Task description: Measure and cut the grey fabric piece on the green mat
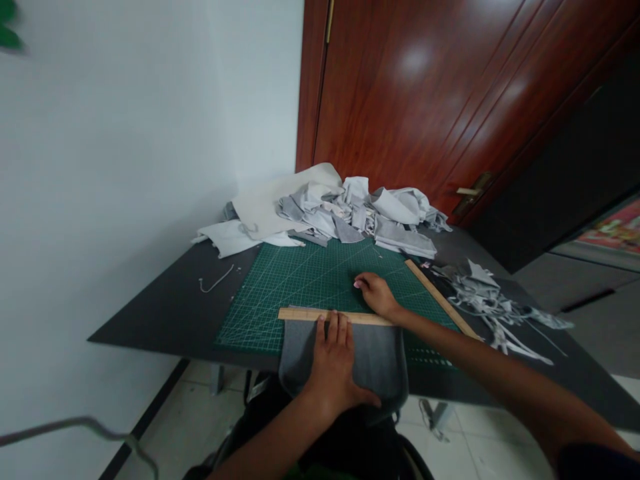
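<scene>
Head: cloth (373,360) under hands (ruler-edged)

Both forearms are seen bare to the hands; a dark sleeve edge (595,463) is worn on the right upper arm. No rings or watch are seen.

We see both of our bare forearms reaching forward from the bottom of the view. Our left hand (334,363) lies flat, palm down, fingers (332,328) straight, close together and pointing away from us, the thumb spread out to the right. Our right arm comes in from the lower right corner, stretched long and nearly straight, crossing ahead of the left. Our right hand (376,293) sits farther out, palm down, wrist slightly bent, its fingers curled loosely with the tips pressed downward.
</scene>
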The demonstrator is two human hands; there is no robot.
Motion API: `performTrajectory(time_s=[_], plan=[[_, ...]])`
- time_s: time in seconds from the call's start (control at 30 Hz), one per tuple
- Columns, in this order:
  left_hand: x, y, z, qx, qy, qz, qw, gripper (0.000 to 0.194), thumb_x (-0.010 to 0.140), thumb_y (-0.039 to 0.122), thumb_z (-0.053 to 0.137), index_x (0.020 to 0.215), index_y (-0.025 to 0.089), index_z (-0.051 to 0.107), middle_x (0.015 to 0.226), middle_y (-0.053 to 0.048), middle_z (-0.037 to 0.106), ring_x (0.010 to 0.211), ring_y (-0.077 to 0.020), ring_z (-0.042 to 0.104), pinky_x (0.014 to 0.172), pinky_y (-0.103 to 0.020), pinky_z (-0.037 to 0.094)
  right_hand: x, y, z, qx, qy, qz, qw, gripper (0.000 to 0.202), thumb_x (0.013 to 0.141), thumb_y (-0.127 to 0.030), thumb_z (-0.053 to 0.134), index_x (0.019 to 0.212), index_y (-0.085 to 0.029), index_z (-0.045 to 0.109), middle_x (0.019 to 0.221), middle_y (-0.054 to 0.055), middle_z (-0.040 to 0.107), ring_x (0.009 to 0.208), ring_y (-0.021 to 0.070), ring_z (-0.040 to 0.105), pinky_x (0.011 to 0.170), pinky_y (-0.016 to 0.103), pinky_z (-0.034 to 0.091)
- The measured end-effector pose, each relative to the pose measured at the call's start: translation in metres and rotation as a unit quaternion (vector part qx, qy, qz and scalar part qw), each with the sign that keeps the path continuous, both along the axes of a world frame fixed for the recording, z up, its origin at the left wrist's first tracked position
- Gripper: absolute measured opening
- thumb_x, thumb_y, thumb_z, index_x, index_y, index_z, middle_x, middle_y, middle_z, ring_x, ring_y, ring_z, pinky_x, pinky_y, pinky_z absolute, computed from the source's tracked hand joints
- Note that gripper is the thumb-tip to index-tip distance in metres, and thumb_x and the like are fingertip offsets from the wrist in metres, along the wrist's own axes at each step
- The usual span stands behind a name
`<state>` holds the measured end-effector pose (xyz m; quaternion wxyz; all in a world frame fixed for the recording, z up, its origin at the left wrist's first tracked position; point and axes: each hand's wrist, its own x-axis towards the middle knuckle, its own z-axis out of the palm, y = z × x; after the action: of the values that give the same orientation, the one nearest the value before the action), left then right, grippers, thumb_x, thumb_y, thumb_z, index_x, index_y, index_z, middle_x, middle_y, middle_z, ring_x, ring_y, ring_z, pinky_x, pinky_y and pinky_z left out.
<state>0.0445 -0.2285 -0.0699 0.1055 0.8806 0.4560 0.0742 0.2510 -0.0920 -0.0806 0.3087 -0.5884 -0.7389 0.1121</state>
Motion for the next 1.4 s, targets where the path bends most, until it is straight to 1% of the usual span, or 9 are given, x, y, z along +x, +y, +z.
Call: performTrajectory(time_s=[0.2,0.4,0.47,0.6,0.73,0.83,0.97,1.23,1.4], plan=[[0.0,0.0,-0.004,-0.027,-0.023,0.011,0.999,0.143,0.061,0.101,0.051,0.159,-0.001,0.029,0.168,-0.027,0.016,0.158,-0.0443,0.008,0.128,-0.064,0.004,0.001,0.015,-0.001,-0.002,0.024,-0.036,0.999,0.016,0.094,-0.02,0.056,0.098,-0.02,0.072,0.099,0.01,0.076,0.095,0.0248,0.069,0.09,0.039,0.05],[-0.006,-0.001,-0.017,-0.005,-0.041,0.003,0.999,0.147,0.058,0.105,0.046,0.162,0.002,0.023,0.169,-0.024,0.013,0.158,-0.0433,0.008,0.129,-0.063,0.005,0.012,-0.002,0.006,-0.023,0.07,0.018,0.997,0.018,0.096,-0.035,0.059,0.089,-0.021,0.069,0.083,0.004,0.072,0.072,0.0201,0.065,0.068,0.031,0.049],[-0.007,-0.002,-0.02,0.004,-0.043,0.004,0.999,0.145,0.06,0.104,0.046,0.163,0.005,0.021,0.17,-0.023,0.012,0.158,-0.0433,0.008,0.129,-0.064,0.007,0.017,-0.014,0.011,-0.043,0.078,0.064,0.994,0.014,0.091,-0.036,0.067,0.089,-0.022,0.067,0.079,0.002,0.069,0.069,0.0186,0.062,0.063,0.029,0.047],[-0.01,-0.003,-0.023,0.013,-0.035,0.001,0.999,0.141,0.063,0.103,0.047,0.164,0.009,0.018,0.17,-0.022,0.011,0.158,-0.0437,0.008,0.128,-0.065,0.009,0.02,-0.036,0.026,-0.113,0.015,0.24,0.964,0.02,0.082,-0.037,0.08,0.088,-0.023,0.067,0.084,0.001,0.066,0.078,0.0194,0.061,0.068,0.029,0.045],[-0.013,-0.002,-0.017,0.028,-0.025,-0.01,0.999,0.132,0.072,0.097,0.048,0.165,0.01,0.015,0.17,-0.02,0.014,0.158,-0.0422,0.011,0.128,-0.062,0.013,0.016,-0.047,0.036,-0.129,-0.043,0.278,0.951,0.025,0.075,-0.03,0.086,0.091,-0.025,0.067,0.087,0.0,0.065,0.084,0.021,0.06,0.073,0.03,0.043],[-0.014,0.003,-0.009,0.039,-0.014,-0.019,0.999,0.112,0.086,0.086,0.045,0.164,0.01,0.019,0.17,-0.018,0.019,0.159,-0.037,0.01,0.13,-0.057,0.015,0.015,-0.046,0.034,-0.135,-0.017,0.269,0.953,0.011,0.084,-0.02,0.075,0.089,-0.023,0.066,0.085,0.0,0.064,0.081,0.0198,0.061,0.071,0.029,0.042],[-0.011,0.018,0.001,0.045,0.003,-0.011,0.999,0.092,0.096,0.076,0.037,0.162,0.011,0.028,0.169,-0.016,0.024,0.159,-0.033,0.013,0.13,-0.053,0.014,0.018,-0.036,0.026,-0.108,-0.002,0.234,0.966,0.011,0.084,-0.017,0.071,0.091,-0.022,0.066,0.088,0.002,0.066,0.083,0.0204,0.062,0.072,0.029,0.043],[0.008,0.081,0.014,0.046,0.051,-0.053,0.996,0.077,0.104,0.064,0.03,0.16,0.012,0.032,0.169,-0.014,0.026,0.16,-0.0307,0.011,0.13,-0.05,0.01,0.037,-0.006,0.01,-0.053,-0.049,0.046,0.996,0.009,0.085,-0.026,0.077,0.091,-0.022,0.071,0.096,0.007,0.067,0.094,0.0244,0.064,0.08,0.034,0.042],[0.009,0.084,0.017,0.122,0.027,-0.056,0.991,0.061,0.105,0.054,0.043,0.151,0.014,0.046,0.161,-0.014,0.041,0.153,-0.0303,0.032,0.126,-0.048,0.025,0.038,-0.005,0.008,-0.046,-0.069,0.008,0.997,0.021,0.089,-0.031,0.074,0.108,-0.022,0.07,0.111,0.01,0.067,0.107,0.0291,0.06,0.084,0.037,0.039]])
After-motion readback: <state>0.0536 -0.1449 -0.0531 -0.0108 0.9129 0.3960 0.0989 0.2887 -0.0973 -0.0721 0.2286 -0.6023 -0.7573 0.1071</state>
